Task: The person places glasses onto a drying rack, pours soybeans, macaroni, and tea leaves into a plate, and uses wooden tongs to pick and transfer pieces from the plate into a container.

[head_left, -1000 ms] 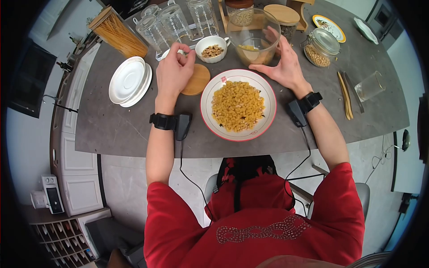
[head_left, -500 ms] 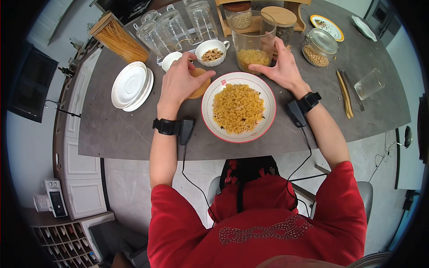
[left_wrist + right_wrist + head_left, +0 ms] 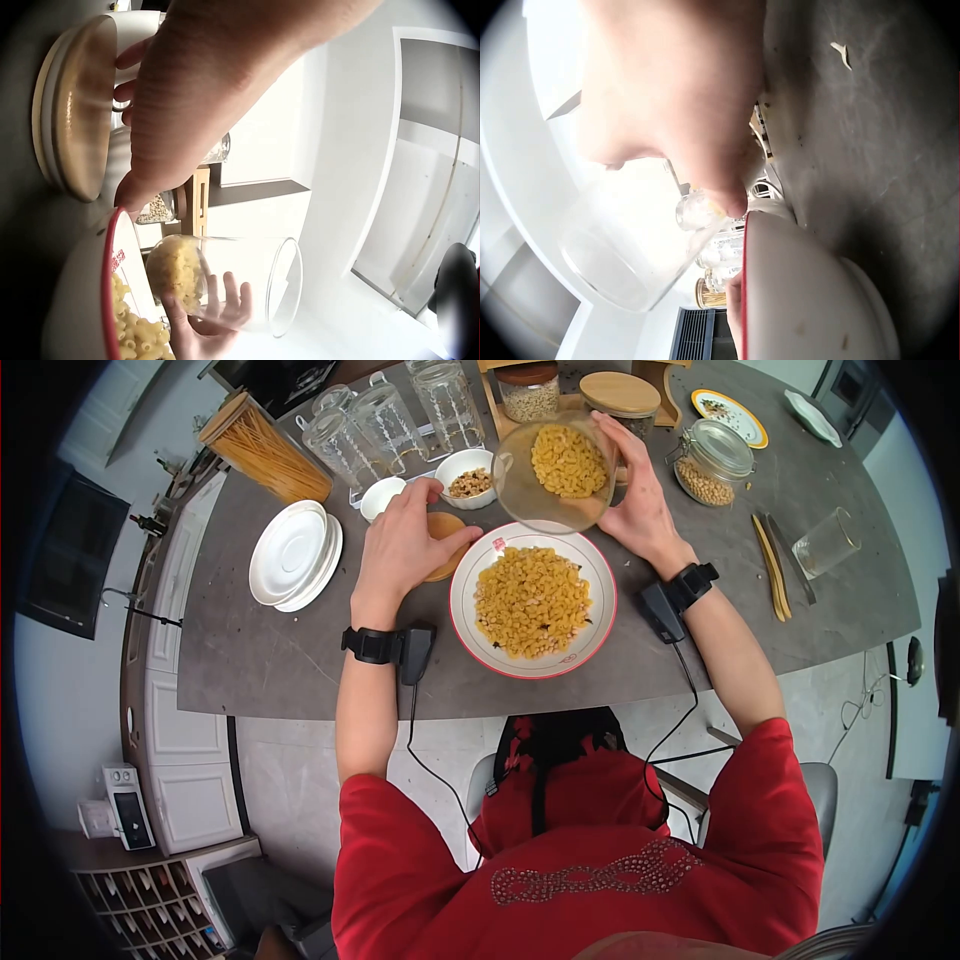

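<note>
Right grip (image 3: 641,505) is holding the jar (image 3: 519,472), apparently positioning it; pouring is likely requiring alignment over the bowl (image 3: 463,600). Left grip (image 3: 401,546) is hanging wide.

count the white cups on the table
2: smaller cup by the left hand, larger cup with brown bits to its right; the hand may hide more

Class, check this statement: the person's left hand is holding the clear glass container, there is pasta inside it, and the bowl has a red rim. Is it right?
Not quite: the right hand holds the clear glass container, as the head view shows. Pasta inside and a red-rimmed bowl are correct.
</note>
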Demonstrator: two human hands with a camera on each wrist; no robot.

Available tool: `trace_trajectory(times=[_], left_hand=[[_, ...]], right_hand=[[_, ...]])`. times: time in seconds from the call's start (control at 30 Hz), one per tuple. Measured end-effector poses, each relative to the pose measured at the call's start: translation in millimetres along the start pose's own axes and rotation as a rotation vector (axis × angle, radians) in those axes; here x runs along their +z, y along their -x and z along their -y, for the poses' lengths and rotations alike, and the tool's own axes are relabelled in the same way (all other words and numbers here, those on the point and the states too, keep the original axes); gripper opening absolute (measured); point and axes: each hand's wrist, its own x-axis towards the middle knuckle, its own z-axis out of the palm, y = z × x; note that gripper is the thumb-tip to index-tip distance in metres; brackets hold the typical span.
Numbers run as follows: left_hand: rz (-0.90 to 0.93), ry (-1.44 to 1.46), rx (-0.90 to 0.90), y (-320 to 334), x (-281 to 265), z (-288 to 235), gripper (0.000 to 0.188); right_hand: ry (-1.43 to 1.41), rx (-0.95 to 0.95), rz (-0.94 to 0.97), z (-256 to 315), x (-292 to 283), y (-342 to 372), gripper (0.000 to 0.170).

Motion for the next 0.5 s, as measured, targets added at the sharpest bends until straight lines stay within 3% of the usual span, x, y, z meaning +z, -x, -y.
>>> trace_trajectory(times=[0.17,0.5], left_hand=[[-0.001,-0.003,-0.027,-1.4,0.1,-0.7,0.068],[0.007,-0.014,-0.023,-1.7,1.9,1.7,0.070]], right_hand=[[0.030,-0.261,-0.097,-0.2,-4.3,-6.7,0.095],[0.092,-0.331,-0.066,-0.5,-6.5,-6.0,0.093]])
